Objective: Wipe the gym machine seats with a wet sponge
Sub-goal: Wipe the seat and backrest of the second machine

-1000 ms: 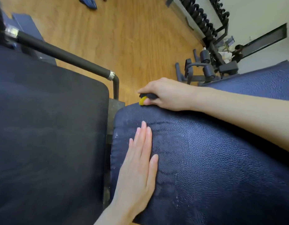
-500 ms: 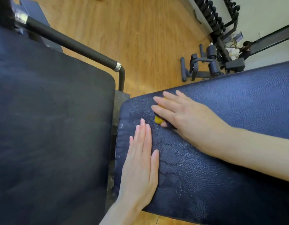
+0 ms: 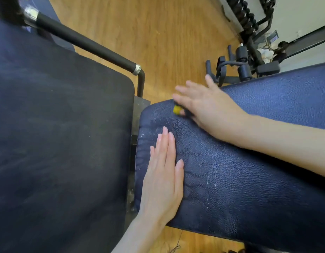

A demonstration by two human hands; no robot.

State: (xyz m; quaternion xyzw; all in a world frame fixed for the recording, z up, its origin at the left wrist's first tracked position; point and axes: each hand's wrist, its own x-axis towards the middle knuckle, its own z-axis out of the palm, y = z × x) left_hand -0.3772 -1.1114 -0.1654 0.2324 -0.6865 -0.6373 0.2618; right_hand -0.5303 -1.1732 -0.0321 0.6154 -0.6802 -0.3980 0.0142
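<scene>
A long dark-blue padded seat (image 3: 240, 179) runs from the centre to the right, with wet streaks on its left end. My left hand (image 3: 162, 179) lies flat on that end, fingers straight and together. My right hand (image 3: 203, 106) presses a yellow sponge (image 3: 176, 109) onto the pad's far left corner with spread, straight fingers. The hand is blurred by motion, and only a small yellow corner of the sponge shows beneath it.
A second dark-blue pad (image 3: 57, 143) fills the left, with a black handle bar (image 3: 85, 42) above it. A metal frame (image 3: 134, 143) sits in the gap between pads. Wooden floor (image 3: 158, 33) lies beyond; a dumbbell rack (image 3: 249, 17) and black equipment (image 3: 238, 66) stand at the far right.
My right hand slid the sponge from the pad's far edge toward me, then back out to the far left corner. My left hand stayed flat in place.
</scene>
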